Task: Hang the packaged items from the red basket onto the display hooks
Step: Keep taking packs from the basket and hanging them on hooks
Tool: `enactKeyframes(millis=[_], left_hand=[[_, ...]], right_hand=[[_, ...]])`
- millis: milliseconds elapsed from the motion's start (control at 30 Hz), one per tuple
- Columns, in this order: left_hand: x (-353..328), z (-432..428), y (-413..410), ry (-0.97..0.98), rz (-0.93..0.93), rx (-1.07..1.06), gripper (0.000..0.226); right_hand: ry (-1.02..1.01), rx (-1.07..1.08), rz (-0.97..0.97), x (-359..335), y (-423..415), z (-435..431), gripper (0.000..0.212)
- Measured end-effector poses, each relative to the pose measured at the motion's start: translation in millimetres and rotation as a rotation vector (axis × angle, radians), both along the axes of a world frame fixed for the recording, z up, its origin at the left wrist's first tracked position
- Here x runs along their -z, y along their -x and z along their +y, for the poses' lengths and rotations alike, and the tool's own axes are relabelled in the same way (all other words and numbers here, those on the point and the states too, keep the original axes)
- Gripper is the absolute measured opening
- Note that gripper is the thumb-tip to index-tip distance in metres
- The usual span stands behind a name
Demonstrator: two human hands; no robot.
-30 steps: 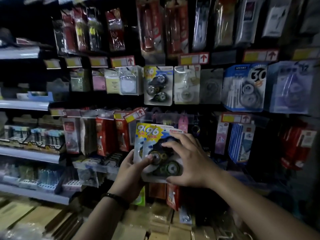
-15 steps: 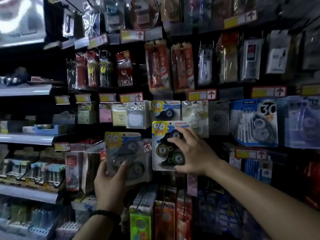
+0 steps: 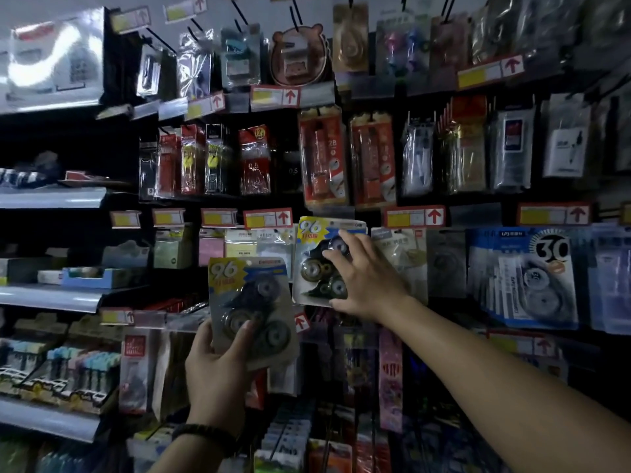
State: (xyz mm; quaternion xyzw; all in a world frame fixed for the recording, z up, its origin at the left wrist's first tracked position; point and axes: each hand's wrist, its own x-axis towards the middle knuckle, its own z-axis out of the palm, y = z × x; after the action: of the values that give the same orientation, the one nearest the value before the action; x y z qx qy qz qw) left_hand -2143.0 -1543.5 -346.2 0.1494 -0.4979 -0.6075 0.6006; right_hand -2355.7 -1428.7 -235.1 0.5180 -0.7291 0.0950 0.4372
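At the middle hook row of the display wall, the right hand [image 3: 365,278] clamps the first blister pack [image 3: 316,264], a flat rectangular card printed yellow and blue with "96" under a glossy clear shell over dark round tape dispensers. The fingers spread over the shell and the thumb sits under the lower edge. The pack's top left corner lies just beside a red-and-yellow price label [image 3: 268,218] bearing an arrow. Its right edge overlaps a clear-fronted neighbouring pack [image 3: 399,250], and pale sticky-note packs [image 3: 239,245] hang close on its left. Whether its hole sits on a hook cannot be told.

Lower and to the left, the left hand [image 3: 218,367] grips the second blister pack [image 3: 251,312] of the same kind, thumb across the front. This pack is slightly tilted and held in front of the lower row, its upper right edge near the first pack. A black beaded wristband [image 3: 205,435] circles the left wrist.

Surroundings:
- Above: red, crinkled cellophane lead packs [image 3: 322,158].
- Right: a blue-and-white pack marked "30" [image 3: 526,278].
- Left: grey shelves [image 3: 51,298] with rounded front edges.
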Motion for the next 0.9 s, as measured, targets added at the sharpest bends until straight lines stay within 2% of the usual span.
enactKeyframes(millis=[433, 667, 900], left_hand=[[-10, 12, 10, 0.028, 0.053, 0.113, 0.021], [-9, 6, 25, -0.001, 0.056, 0.131, 0.02], [-10, 4, 28, -0.01, -0.016, 0.15, 0.022]], right_hand=[[-0.103, 0.152, -0.005, -7, 2, -2, 0.099], [-0.178, 0.254, 0.036, -10, 7, -10, 0.089], [-0.142, 0.166, -0.025, -3, 1, 2, 0.055]])
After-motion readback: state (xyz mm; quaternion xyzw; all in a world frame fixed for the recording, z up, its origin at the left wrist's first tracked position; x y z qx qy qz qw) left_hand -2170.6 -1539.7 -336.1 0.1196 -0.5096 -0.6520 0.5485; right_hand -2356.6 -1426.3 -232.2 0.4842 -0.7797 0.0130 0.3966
